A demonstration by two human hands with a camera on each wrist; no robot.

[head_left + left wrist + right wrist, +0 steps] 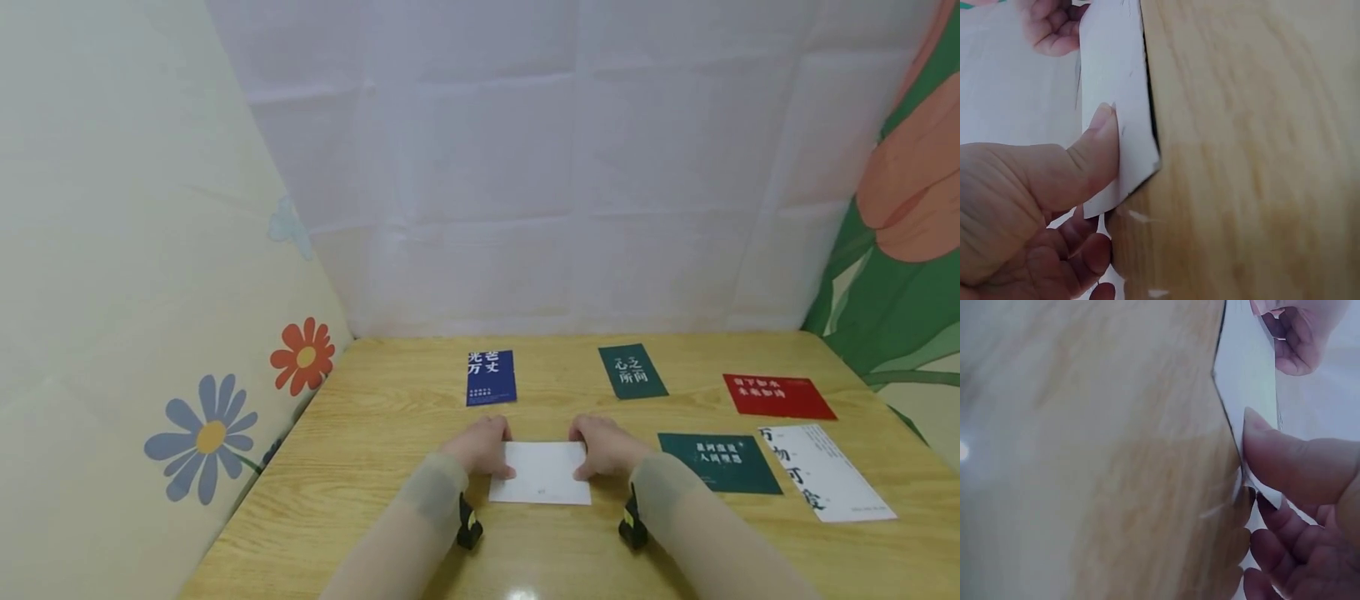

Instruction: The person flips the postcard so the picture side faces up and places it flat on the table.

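Note:
A white card [542,473] with a small dark mark near its front edge lies at the near middle of the table. My left hand [483,447] pinches its left side, and my right hand [604,448] pinches the right side. In the left wrist view, the thumb [1094,153] presses on the white face of the card [1110,69] while the other fingers curl at its edge. The right wrist view shows the same hold mirrored, with the thumb [1285,453] on top and curled fingers [1279,550] below the card's corner.
Beyond the hands lie a blue card [491,379] and a dark green card [633,372]. To the right are a red card [780,396], another green card [720,463] and a white card with dark lettering [832,475]. A white cloth [555,183] hangs behind the wooden table [360,450].

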